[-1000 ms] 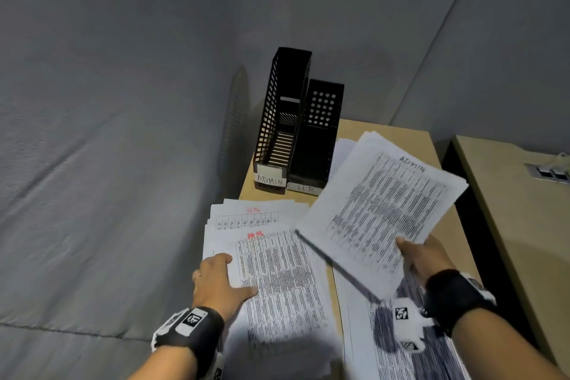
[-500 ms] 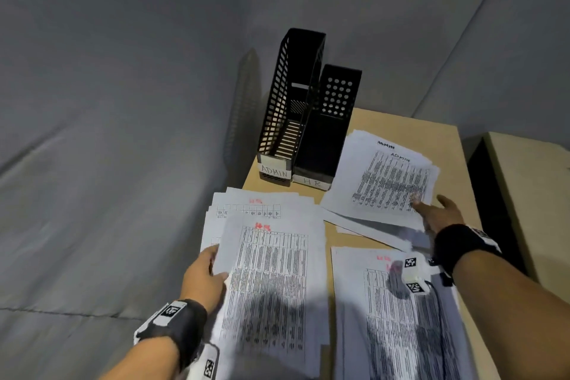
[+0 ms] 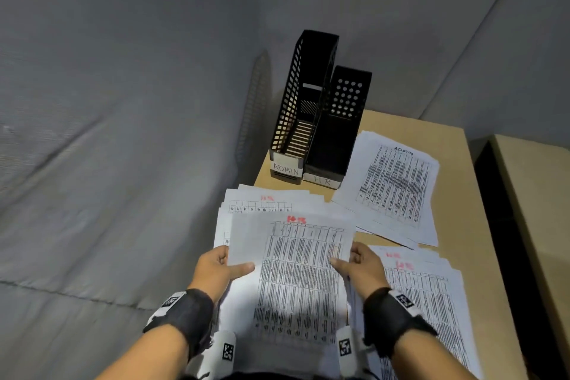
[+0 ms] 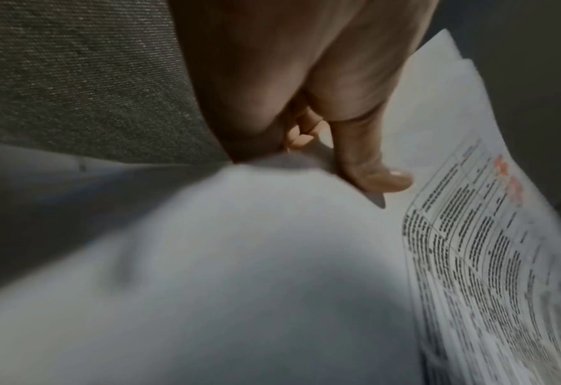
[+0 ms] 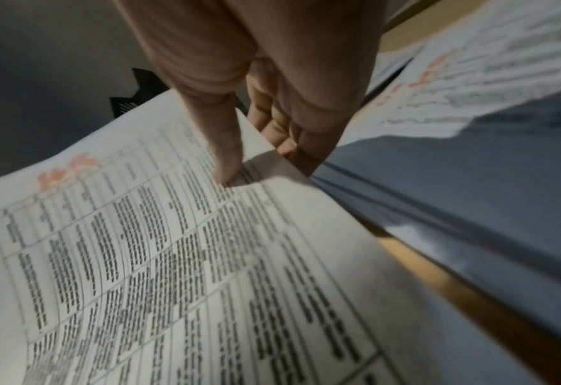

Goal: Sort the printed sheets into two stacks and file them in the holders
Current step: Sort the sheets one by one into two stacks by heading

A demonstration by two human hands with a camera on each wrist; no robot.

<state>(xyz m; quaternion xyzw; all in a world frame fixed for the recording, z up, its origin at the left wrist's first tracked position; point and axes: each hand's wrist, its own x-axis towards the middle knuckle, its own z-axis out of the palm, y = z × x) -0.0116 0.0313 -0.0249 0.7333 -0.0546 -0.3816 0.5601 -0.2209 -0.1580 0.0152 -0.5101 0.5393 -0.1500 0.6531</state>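
A printed sheet with a red HR mark [image 3: 296, 268] is lifted above the left pile [image 3: 262, 200]. My left hand [image 3: 220, 267] pinches its left edge, thumb on top [image 4: 376, 177]. My right hand [image 3: 359, 265] pinches its right edge, thumb on the print [image 5: 228, 161] and fingers beneath. A stack headed ADMIN [image 3: 394, 185] lies at the back right. Another pile with red marks [image 3: 428, 296] lies at the front right. Two black holders stand at the desk's back left, labelled ADMIN [image 3: 303, 102] and HR [image 3: 334, 129], both showing no paper inside.
The wooden desk [image 3: 481, 256] ends at the left against grey fabric panels [image 3: 123, 133]. A dark gap [image 3: 499, 241] separates it from a second desk [image 3: 543, 194] on the right.
My right hand laid the ADMIN sheets on the back-right stack, then came left to the HR sheet. Both hands now hold that sheet, raised off the left pile.
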